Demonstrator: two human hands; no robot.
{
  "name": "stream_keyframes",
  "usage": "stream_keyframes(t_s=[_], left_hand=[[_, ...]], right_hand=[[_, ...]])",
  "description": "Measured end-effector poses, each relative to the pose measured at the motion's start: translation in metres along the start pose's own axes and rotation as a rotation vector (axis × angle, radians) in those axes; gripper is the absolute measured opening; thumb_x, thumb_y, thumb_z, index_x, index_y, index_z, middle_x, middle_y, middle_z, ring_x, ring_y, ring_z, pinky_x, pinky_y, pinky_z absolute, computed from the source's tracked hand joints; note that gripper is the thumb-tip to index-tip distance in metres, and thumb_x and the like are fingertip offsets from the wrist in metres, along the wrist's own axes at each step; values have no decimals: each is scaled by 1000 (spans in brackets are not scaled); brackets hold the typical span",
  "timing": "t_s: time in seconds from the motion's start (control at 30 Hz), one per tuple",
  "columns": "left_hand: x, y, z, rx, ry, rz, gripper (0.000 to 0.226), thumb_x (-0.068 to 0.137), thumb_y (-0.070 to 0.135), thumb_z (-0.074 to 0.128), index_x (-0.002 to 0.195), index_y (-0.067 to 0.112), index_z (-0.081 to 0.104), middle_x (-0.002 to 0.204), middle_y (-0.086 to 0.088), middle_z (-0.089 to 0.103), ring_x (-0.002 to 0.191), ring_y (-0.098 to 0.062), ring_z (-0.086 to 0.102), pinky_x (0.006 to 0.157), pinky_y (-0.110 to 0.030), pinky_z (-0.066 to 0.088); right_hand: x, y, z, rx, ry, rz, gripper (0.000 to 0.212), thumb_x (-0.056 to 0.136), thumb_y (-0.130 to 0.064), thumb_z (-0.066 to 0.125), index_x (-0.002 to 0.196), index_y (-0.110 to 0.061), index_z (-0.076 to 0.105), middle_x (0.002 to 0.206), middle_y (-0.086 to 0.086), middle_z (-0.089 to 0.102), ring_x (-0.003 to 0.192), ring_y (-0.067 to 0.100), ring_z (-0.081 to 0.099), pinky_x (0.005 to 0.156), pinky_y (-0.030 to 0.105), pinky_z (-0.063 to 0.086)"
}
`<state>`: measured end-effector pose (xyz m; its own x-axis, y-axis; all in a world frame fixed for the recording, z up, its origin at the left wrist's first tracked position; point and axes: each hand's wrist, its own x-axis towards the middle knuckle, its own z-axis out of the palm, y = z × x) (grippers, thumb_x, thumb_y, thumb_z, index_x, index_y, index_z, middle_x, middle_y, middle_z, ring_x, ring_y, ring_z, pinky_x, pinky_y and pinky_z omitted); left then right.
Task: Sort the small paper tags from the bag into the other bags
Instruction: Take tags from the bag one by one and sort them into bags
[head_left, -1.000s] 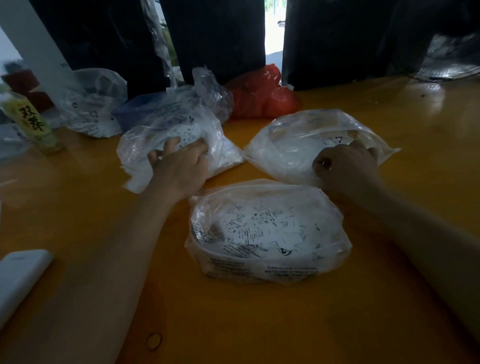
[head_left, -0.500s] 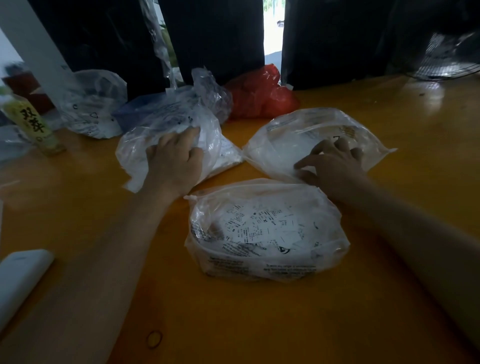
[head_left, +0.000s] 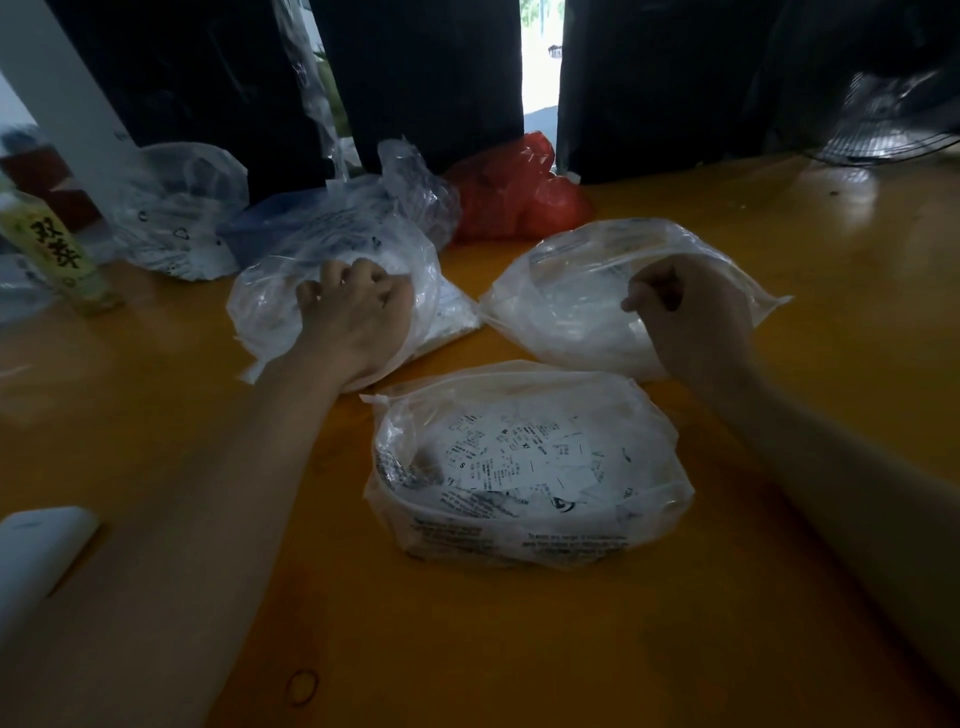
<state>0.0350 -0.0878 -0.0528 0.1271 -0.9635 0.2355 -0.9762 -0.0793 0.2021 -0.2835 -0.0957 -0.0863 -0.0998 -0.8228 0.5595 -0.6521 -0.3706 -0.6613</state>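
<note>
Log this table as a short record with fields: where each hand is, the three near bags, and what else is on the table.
left hand: fingers curled on left clear bag
right hand: fingers curled over right clear bag; grip unclear
near bag: open, holds printed paper tags
behind: red bag, bottle far left
surface: orange table

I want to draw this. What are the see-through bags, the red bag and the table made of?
The clear bags look like thin glossy plastic: crinkled, with the printed paper tags showing through. The red bag seems the same kind of shiny, wrinkled plastic. The table looks like smooth orange-painted or laminated board, probably wood, with soft light reflections.
</note>
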Motion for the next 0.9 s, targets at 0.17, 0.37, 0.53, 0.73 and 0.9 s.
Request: stream_keyframes(t_s=[0.17,0.37,0.53,0.73,0.9], left_hand=[[3,6,-3,4,-47,-1,55,101,46,13,134,25,53,153,-7,41,141,-20,22,113,-49,11],[-5,4,-8,132,61,20,57,108,40,18,162,25,32,173,2,21,160,-26,3,125,-58,3],[-60,35,-17,-518,559,285,40,107,36,38,129,16,65,118,2,67,110,-11,60,96,-31,45],[-103,65,-13,-1293,-517,-50,72,83,67,74,139,25,57,122,7,74,107,-17,74,79,-33,62],[-108,55,-7,-1405,-556,-162,41,77,17,80,117,10,73,103,-5,80,83,-13,76,66,-19,58]], right_hand=[[-5,-9,-3,260,-39,90,10,100,-19,63,105,-14,71,83,-10,75,73,8,72,75,31,61],[-13,-26,-13,499,-180,86,16,101,-20,63,112,-13,72,89,0,78,83,18,75,80,37,63],[-22,-50,-20,621,-292,-44,17,101,-27,63,98,-14,74,87,4,78,82,22,75,78,34,62],[-43,-67,-15,466,-576,-233,24,90,-2,72,112,-12,70,98,-10,75,90,7,73,81,19,57],[-52,-74,-10,375,-573,-275,32,92,0,70,121,-14,64,86,-22,68,63,-5,64,56,5,44]])
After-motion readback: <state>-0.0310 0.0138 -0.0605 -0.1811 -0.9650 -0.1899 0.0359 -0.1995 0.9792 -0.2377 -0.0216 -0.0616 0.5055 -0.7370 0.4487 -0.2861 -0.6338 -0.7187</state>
